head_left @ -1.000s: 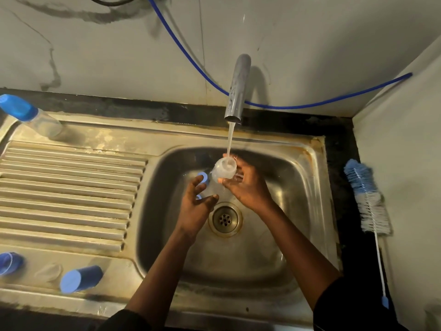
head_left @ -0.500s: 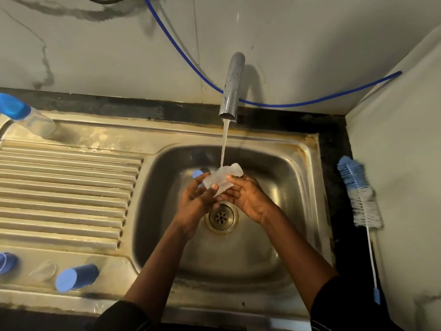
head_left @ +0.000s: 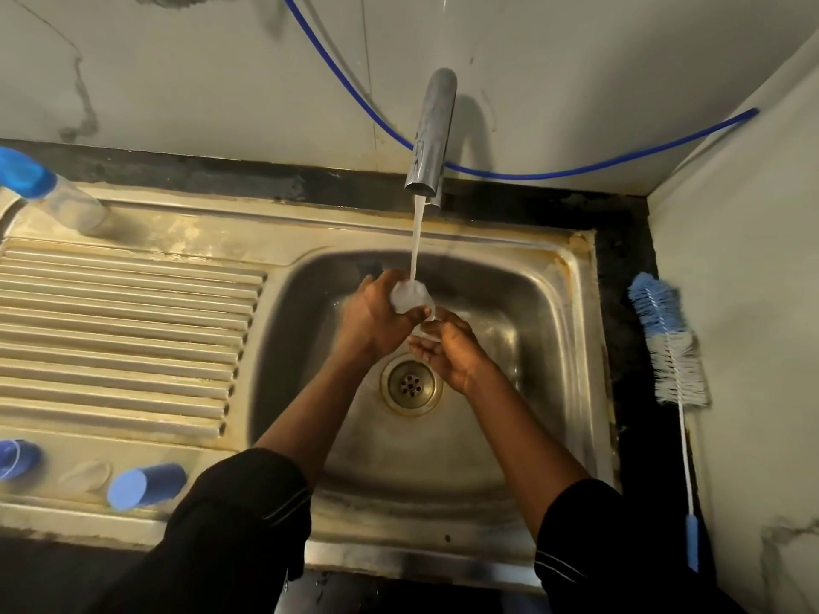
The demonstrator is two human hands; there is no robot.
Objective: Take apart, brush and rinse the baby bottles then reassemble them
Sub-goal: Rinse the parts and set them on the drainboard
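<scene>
While water pours from the tap spout [head_left: 432, 135] straight back from the drain [head_left: 411, 383], the left hand [head_left: 372, 321] has its fingers curled round a clear baby bottle body [head_left: 410, 296] and holds it right in the stream [head_left: 416, 241], a little wallward of the drain and over the basin [head_left: 532, 347]. It's all pretty blurry there, so I can't say which end of the bottle is up.

The right hand [head_left: 452, 352] sits just beside the drain on its right, palm up, fingers loosely curved under the bottle's lower end. Honestly I can't tell if it's actually gripping the bottle or just cupping underneath.

Other stuff around:
- the bottle brush [head_left: 669, 343] lies on the dark counter well to the right of the drain, bristles toward the wall, thin handle toward the person
- well left of the drain, on the near strip of the drainboard [head_left: 124, 339], a blue cap [head_left: 146, 485] lies on its side, with a clear teat [head_left: 86, 474] just beside it and a blue collar ring [head_left: 15, 458] further left at the frame edge
- far left and wallward of the drain, a second bottle [head_left: 57, 201] with its blue cap on stands at the back corner
- a blue hose [head_left: 576, 170] droops along the wall behind the spout
</scene>
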